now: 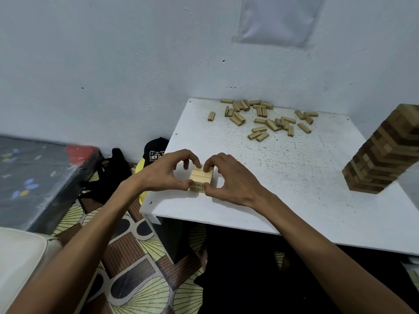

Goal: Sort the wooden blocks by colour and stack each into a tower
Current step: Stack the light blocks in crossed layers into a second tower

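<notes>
A short stack of light wooden blocks [200, 179] stands near the front left of the white table [294, 196]. My left hand [165, 173] pinches its left side with thumb and curled fingers. My right hand [229, 180] pinches its right side the same way. Several loose light blocks [265, 118] lie scattered at the table's far edge. A tall tower of darker and mixed brown blocks [383, 152] stands at the right side of the table.
A wall runs close behind the table. Left of the table on the patterned floor lie a black cap [156, 150], a black bag [113, 175] and a dark mattress [34, 177]. The table's front edge is just below my wrists.
</notes>
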### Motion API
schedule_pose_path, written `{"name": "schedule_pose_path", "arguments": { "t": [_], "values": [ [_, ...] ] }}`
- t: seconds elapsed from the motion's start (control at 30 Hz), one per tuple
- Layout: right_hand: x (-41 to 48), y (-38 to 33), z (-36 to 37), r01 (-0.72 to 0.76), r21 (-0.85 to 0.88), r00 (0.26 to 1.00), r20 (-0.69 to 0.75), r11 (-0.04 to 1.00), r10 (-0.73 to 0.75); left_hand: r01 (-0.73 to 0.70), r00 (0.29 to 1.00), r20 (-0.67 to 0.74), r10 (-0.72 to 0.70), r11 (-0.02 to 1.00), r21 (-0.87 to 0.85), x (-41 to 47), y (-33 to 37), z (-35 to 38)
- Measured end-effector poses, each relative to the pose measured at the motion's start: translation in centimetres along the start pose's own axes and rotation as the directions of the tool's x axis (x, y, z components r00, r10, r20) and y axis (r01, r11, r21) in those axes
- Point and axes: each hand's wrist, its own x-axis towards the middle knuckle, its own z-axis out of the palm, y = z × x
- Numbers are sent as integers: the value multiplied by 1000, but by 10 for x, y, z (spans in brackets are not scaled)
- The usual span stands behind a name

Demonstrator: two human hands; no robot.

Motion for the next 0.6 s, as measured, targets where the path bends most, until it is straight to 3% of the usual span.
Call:
{"name": "schedule_pose_path", "arguments": {
  "t": [0.6],
  "values": [
    [0, -6, -5, -15, -36, 1000, 4, 999, 15, 3, 999, -39, -4, 1000, -19, -4, 0, 1]
  ]
}}
